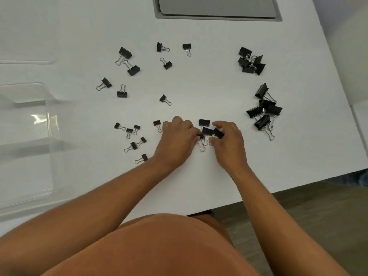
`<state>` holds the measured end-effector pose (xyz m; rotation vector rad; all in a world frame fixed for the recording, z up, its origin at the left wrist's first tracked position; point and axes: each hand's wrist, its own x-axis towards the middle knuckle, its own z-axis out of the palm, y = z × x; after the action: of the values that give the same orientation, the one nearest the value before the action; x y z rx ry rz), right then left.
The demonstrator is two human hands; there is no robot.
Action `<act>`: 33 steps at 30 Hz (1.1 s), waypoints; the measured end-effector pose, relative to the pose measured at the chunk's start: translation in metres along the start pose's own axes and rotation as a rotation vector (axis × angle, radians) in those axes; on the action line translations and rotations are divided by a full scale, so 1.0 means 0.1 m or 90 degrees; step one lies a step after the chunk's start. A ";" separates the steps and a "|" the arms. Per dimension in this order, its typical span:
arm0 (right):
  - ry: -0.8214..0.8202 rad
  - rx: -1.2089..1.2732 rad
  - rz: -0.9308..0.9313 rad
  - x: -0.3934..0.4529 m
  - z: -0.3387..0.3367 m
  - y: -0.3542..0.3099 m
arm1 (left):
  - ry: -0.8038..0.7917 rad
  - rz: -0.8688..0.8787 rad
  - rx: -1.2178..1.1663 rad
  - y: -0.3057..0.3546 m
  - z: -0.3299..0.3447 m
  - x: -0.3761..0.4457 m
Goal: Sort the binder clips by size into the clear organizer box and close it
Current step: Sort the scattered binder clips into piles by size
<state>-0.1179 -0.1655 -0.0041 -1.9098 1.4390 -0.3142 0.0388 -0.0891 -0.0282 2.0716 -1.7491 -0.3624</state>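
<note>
1. Head view, the hands: the left hand (177, 134) and right hand (229, 136) meet over a small cluster of medium clips (208, 130) near the table's front edge. The left fingers are curled down, their tips at a clip's wire handles; the right fingers are bent, pinching one black clip body at the cluster's right end.

2. Head view, the clips: small binder clips (132, 136) lie scattered left of the hands, mid-sized ones (127, 60) are spread across the far side, and two heaps sit at the right: a far heap (251, 61) and a nearer pile of large clips (264, 112).

3. Head view, the box: the clear organizer box (39, 120) stands open at the left edge of the white table (199, 186), well apart from the hands (its dividers are hard to make out, and I see no clips in it).

4. Handling, as I judge it: the clips are light, stiff steel with smooth painted bodies that slide easily. The wire loops swing freely and snag on each other, so the heaps may lift as a clump. Pinching the black body across its flat sides gives the surest hold; the loops suit dragging.
</note>
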 end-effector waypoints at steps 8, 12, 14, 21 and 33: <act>0.111 -0.048 -0.087 -0.11 0.04 -0.19 | 0.182 -0.036 -0.008 -0.27 -0.26 -0.05; 0.057 0.042 -0.137 0.02 0.24 -0.66 | 0.237 -0.182 -0.002 -0.79 -0.64 -0.01; 0.002 0.045 -0.207 0.21 0.41 -0.95 | 0.252 -0.257 -0.022 -1.07 -0.81 0.12; -0.080 -0.049 -0.282 1.18 1.19 -1.69 | 0.209 -0.313 -0.104 -1.64 -1.07 0.82; -0.049 -0.065 -0.235 1.47 1.38 -1.75 | 0.127 -0.310 -0.033 -1.93 -1.02 1.24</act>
<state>0.1423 -0.2241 -0.0188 -2.2456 1.0656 -0.3389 0.2760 -0.1708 -0.0196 2.3870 -1.0998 -0.3189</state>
